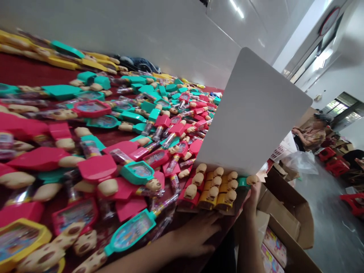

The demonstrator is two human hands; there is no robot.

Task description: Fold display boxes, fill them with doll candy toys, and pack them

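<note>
Left hand point(195, 234) open, fingers spread, just below white card point(250, 110). Card stands tilted, rows of packed toy pops point(212, 187) at its foot. Right hand point(251, 201) under card's right corner, grip hard to tell. Pink, teal, yellow loose toy pops point(93, 159) heaped across red table point(17, 64), left of frame. Cardboard box point(287, 212) lower right; seated person point(309, 134) beyond.

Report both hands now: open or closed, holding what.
Left hand: open, fingers spread, holding nothing.
Right hand: closed on the lower corner of the white card.
</note>
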